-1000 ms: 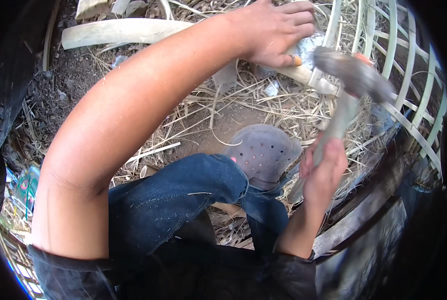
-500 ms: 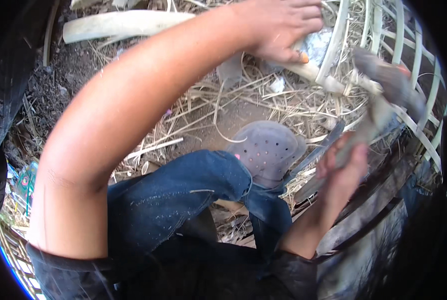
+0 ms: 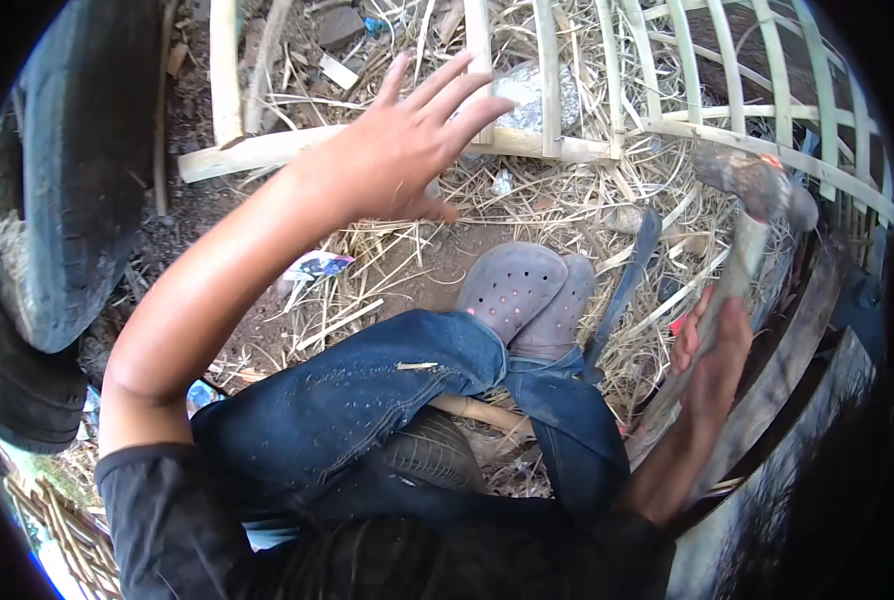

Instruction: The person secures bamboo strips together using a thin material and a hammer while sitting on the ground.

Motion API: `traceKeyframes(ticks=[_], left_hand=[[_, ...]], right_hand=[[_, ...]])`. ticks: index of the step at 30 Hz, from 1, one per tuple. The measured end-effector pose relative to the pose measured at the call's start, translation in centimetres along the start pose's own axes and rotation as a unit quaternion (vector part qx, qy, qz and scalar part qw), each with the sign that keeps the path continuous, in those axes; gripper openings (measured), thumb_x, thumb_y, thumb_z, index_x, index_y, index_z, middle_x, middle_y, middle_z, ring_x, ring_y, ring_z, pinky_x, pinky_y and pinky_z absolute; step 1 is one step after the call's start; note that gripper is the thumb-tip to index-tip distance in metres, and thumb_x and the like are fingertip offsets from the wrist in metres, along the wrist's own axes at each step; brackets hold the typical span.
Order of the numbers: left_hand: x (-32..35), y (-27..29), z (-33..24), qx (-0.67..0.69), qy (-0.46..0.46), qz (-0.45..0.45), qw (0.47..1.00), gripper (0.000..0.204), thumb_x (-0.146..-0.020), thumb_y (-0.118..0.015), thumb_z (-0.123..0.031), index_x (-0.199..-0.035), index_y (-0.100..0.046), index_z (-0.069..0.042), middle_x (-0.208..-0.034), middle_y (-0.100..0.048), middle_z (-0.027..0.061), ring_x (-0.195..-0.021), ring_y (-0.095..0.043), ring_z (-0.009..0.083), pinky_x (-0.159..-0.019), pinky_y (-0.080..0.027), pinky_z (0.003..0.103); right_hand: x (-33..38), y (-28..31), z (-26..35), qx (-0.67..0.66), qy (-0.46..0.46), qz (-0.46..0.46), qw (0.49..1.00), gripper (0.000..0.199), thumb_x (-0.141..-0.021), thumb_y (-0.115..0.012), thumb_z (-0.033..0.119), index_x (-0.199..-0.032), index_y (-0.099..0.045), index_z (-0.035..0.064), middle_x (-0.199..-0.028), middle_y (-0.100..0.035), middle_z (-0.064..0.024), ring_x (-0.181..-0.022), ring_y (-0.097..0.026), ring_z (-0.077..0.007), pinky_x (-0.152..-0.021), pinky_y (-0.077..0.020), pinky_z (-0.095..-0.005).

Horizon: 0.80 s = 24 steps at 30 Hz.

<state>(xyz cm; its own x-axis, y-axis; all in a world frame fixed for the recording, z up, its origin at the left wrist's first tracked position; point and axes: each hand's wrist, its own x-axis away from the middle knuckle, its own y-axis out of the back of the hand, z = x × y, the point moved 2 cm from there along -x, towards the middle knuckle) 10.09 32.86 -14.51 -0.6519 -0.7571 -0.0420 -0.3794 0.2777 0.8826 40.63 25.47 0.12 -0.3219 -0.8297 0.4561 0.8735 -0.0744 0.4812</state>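
Observation:
My left hand [image 3: 407, 150] hovers with its fingers spread above a pale bamboo slat frame [image 3: 567, 145], holding nothing. My right hand [image 3: 712, 355] grips the wooden handle of a hammer [image 3: 747, 210], whose dark metal head is raised near the frame's right side. A grey stone [image 3: 532, 95] lies behind the slats, just past my left fingertips. My legs in blue jeans are crossed below, with feet in grey perforated clogs [image 3: 522, 290] resting on straw.
A worn black tyre [image 3: 57, 200] stands at the left. Straw, split bamboo strips and scraps cover the dirt ground. A long dark blade [image 3: 622, 290] lies beside the clogs. Dark wooden planks [image 3: 797, 370] run along the right.
My left hand has let go of the slat and lifted with fingers spread. The hammer has swung back to the right, away from the frame.

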Motion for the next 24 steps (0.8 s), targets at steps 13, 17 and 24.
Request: traceKeyframes(ticks=[13,17,24], left_hand=[[12.4,17.5,-18.8,0.253,0.146,0.102,0.951,0.076,-0.081,-0.075,-0.047,-0.135,-0.047,-0.001,-0.125,-0.057,0.0215,-0.116,-0.057,0.0422,-0.093,-0.049,0.045],[9.3,14.6,-18.8,0.198,0.204,0.206,0.936,0.067,-0.085,-0.072,-0.039,-0.134,-0.044,-0.003,-0.123,-0.057,0.0268,-0.111,-0.059,0.045,-0.09,-0.049,0.05],[9.5,2.7,-14.4,0.168,0.291,0.291,0.896,0.071,-0.082,-0.073,-0.042,-0.135,-0.044,-0.003,-0.126,-0.058,0.0238,-0.113,-0.059,0.0434,-0.096,-0.048,0.05]], right_hand=[[6.1,1.4,-0.3,-0.032,0.01,0.138,0.99,0.032,-0.099,-0.059,0.037,-0.095,-0.054,0.0053,-0.055,-0.043,0.0054,-0.041,-0.04,-0.0034,-0.035,-0.0308,-0.0217],[8.5,1.3,-1.1,-0.088,-0.016,0.145,0.985,0.031,-0.1,-0.058,0.037,-0.095,-0.055,0.0062,-0.056,-0.043,0.0056,-0.041,-0.04,-0.0033,-0.036,-0.0305,-0.0218],[4.8,-5.8,-5.8,-0.091,-0.001,0.133,0.987,0.036,-0.1,-0.057,0.04,-0.085,-0.055,0.0074,-0.053,-0.044,0.0051,-0.039,-0.041,-0.0055,-0.036,-0.0295,-0.0242]])
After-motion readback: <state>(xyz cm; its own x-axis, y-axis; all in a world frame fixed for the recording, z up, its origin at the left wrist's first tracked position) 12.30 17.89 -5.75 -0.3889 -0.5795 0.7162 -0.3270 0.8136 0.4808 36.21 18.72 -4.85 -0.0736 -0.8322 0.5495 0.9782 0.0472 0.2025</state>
